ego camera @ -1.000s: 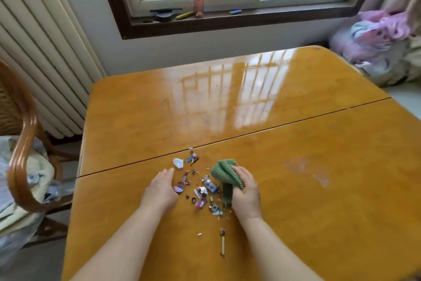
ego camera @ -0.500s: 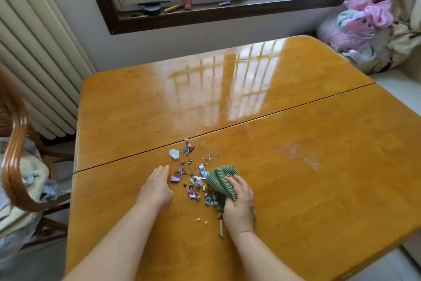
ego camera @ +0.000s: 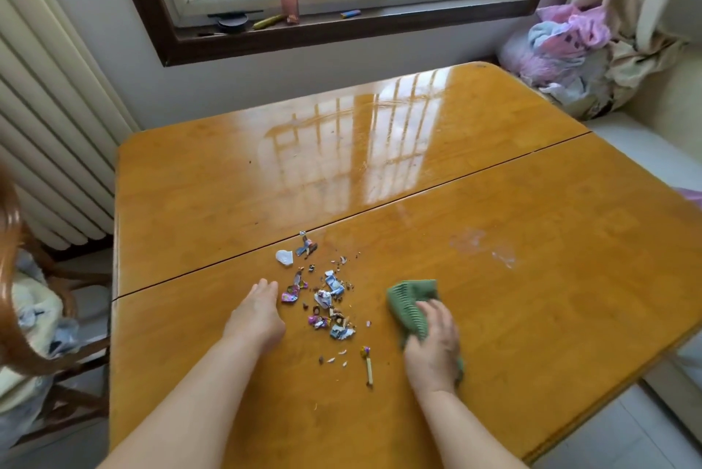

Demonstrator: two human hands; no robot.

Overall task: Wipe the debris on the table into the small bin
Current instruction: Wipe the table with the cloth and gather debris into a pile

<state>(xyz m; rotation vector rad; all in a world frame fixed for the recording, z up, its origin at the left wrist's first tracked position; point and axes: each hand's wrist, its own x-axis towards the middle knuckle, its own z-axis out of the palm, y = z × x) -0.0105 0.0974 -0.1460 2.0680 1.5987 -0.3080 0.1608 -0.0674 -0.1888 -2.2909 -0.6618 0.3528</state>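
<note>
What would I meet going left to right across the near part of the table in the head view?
Left hand, flat on the table → debris, scattered scraps → stick lying near the pile's right edge → green cloth under the right hand → pale smudge. No bin is in view.

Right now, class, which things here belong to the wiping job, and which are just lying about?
Job: debris, green cloth, right hand, left hand, table. No bin shows.

Lying about: pink bottle, crayon, clothes pile.
</note>
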